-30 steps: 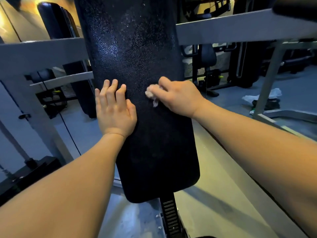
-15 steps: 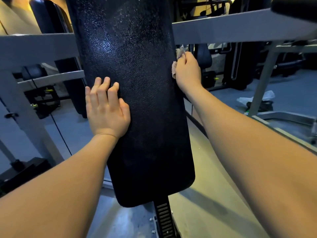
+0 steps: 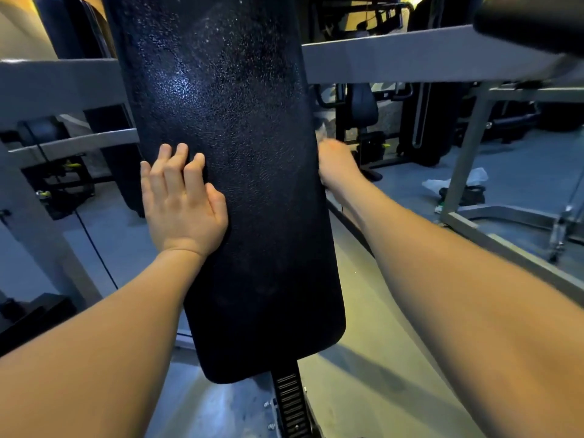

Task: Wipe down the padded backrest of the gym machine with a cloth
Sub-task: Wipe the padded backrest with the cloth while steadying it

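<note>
The tall black padded backrest (image 3: 240,172) fills the middle of the view, its textured face speckled and shiny. My left hand (image 3: 181,200) lies flat against its left side, fingers straight and pointing up. At the pad's right edge my right hand (image 3: 336,164) is blurred, with its fingers wrapped out of sight behind the edge. A pale scrap of the cloth (image 3: 322,129) shows just above that hand, against the side of the pad.
Grey steel frame bars (image 3: 410,55) cross behind the pad on both sides. A black notched adjustment post (image 3: 290,406) runs below it. Other dark gym machines (image 3: 423,121) stand at the back, and a white bag (image 3: 455,181) lies on the floor at right.
My right hand carried the cloth off the pad's face to its right edge, then slid down along that edge. My left hand stayed flat in place.
</note>
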{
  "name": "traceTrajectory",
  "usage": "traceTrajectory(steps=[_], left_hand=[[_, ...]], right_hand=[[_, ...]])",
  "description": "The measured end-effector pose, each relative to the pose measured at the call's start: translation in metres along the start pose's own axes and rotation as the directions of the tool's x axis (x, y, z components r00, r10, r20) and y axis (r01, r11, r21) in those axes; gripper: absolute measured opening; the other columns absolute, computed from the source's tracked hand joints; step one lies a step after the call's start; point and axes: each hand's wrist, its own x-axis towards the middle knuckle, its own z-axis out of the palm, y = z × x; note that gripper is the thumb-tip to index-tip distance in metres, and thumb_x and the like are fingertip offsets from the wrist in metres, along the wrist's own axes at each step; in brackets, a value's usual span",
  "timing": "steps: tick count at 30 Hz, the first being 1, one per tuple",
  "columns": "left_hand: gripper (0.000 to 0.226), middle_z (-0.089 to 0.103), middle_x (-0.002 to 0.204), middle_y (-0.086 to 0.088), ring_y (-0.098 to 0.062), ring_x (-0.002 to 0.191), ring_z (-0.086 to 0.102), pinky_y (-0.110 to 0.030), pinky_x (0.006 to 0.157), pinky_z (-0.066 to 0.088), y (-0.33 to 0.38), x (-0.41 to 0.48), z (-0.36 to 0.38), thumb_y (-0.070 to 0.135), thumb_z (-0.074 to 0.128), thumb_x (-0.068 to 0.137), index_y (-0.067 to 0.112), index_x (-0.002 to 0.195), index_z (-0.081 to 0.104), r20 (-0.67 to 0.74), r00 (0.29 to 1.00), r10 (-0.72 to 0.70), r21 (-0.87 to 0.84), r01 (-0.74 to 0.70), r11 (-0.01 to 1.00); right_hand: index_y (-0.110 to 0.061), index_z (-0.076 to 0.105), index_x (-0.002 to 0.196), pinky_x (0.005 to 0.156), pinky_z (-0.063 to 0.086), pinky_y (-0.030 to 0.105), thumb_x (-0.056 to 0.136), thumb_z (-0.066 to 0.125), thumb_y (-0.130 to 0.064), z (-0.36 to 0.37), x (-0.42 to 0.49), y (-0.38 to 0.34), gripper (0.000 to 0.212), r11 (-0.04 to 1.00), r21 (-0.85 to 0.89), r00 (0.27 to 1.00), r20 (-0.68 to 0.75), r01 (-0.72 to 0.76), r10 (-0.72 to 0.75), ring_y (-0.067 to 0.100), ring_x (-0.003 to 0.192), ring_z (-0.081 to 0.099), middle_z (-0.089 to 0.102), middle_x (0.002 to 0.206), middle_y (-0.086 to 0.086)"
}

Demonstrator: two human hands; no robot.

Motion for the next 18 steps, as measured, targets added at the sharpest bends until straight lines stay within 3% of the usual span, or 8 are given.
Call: traceTrajectory(steps=[2, 4, 6, 8, 11, 13, 16, 18], left_hand=[[0.045, 0.047, 0.146, -0.019, -0.038, 0.145, 0.033, -0.055, 0.123, 0.014, 0.000, 0.001, 0.000, 0.020, 0.050, 0.093, 0.004, 0.136, 0.051, -0.002, 1.000, 0.002, 0.002, -0.002, 1.000], [0.045, 0.048, 0.146, -0.019, -0.038, 0.144, 0.033, -0.055, 0.123, 0.014, 0.000, 0.000, -0.001, 0.020, 0.050, 0.093, 0.004, 0.135, 0.052, -0.004, 1.000, 0.004, -0.003, -0.004, 1.000], [0.046, 0.048, 0.145, -0.019, -0.039, 0.144, 0.034, -0.054, 0.123, 0.015, -0.002, 0.000, -0.001, 0.021, 0.050, 0.092, 0.005, 0.135, 0.052, -0.007, 1.000, 0.009, 0.008, -0.009, 1.000], [0.046, 0.049, 0.145, -0.019, -0.039, 0.143, 0.035, -0.055, 0.123, 0.016, -0.002, 0.000, 0.000, 0.021, 0.050, 0.092, 0.005, 0.135, 0.053, -0.007, 1.000, 0.015, 0.019, -0.015, 1.000], [0.046, 0.049, 0.145, -0.019, -0.039, 0.143, 0.036, -0.054, 0.123, 0.016, 0.000, 0.000, 0.000, 0.022, 0.050, 0.092, 0.005, 0.135, 0.053, -0.001, 1.000, 0.017, 0.025, -0.017, 1.000], [0.047, 0.048, 0.146, -0.019, -0.039, 0.144, 0.035, -0.054, 0.123, 0.015, 0.000, 0.001, -0.001, 0.022, 0.049, 0.092, 0.005, 0.136, 0.052, 0.010, 1.000, 0.012, 0.028, -0.013, 1.000], [0.047, 0.046, 0.147, -0.018, -0.039, 0.145, 0.032, -0.054, 0.123, 0.012, -0.001, 0.000, -0.003, 0.022, 0.047, 0.093, 0.005, 0.137, 0.050, 0.032, 0.999, 0.009, 0.016, -0.010, 1.000], [0.047, 0.046, 0.147, -0.019, -0.039, 0.145, 0.032, -0.054, 0.124, 0.012, 0.000, 0.000, -0.004, 0.022, 0.047, 0.093, 0.005, 0.136, 0.050, 0.029, 1.000, 0.008, 0.011, -0.008, 1.000]], right_hand=[[-0.026, 0.047, 0.067, 0.053, 0.032, 0.031, 0.104, 0.043, -0.035, 0.002, -0.030, 0.039, 0.037, 0.980, 0.034, 0.965, 0.184, -0.195, 0.185, 0.014, 0.054, 0.038, 0.044, 0.063, -0.002], [-0.021, 0.046, 0.066, 0.050, 0.024, 0.028, 0.104, 0.042, -0.035, -0.002, -0.041, 0.043, 0.040, 0.954, 0.133, 0.935, 0.276, -0.267, 0.224, 0.015, 0.046, 0.031, 0.039, 0.052, 0.000], [-0.018, 0.045, 0.066, 0.041, 0.022, 0.023, 0.108, 0.038, -0.028, -0.006, -0.024, 0.014, 0.044, 0.937, 0.259, 0.960, 0.213, -0.233, 0.180, 0.014, 0.037, 0.031, 0.037, 0.048, 0.000], [-0.015, 0.049, 0.071, 0.041, 0.026, 0.023, 0.109, 0.037, -0.025, -0.011, 0.000, -0.017, 0.041, 0.941, 0.299, 0.986, 0.094, -0.157, 0.135, 0.014, 0.041, 0.037, 0.043, 0.056, 0.002], [-0.007, 0.060, 0.096, 0.054, 0.037, 0.026, 0.110, 0.036, -0.041, -0.006, -0.001, -0.022, 0.043, 0.967, 0.244, 0.997, -0.018, -0.070, 0.076, 0.017, 0.061, 0.049, 0.055, 0.077, 0.006], [-0.013, 0.055, 0.089, 0.050, 0.032, 0.027, 0.107, 0.035, -0.051, 0.002, -0.032, 0.005, 0.047, 0.962, 0.237, 0.990, 0.002, -0.135, 0.139, 0.016, 0.055, 0.043, 0.048, 0.069, 0.001], [-0.016, 0.043, 0.070, 0.051, 0.022, 0.031, 0.107, 0.031, -0.041, 0.005, -0.075, 0.056, 0.046, 0.953, 0.011, 0.942, 0.153, -0.303, 0.298, 0.018, 0.049, 0.029, 0.035, 0.057, 0.002], [-0.015, 0.055, 0.079, 0.054, 0.029, 0.033, 0.104, 0.033, -0.029, 0.001, -0.071, 0.065, 0.037, 0.965, -0.093, 0.940, 0.221, -0.247, 0.262, 0.016, 0.048, 0.033, 0.041, 0.057, 0.003]])
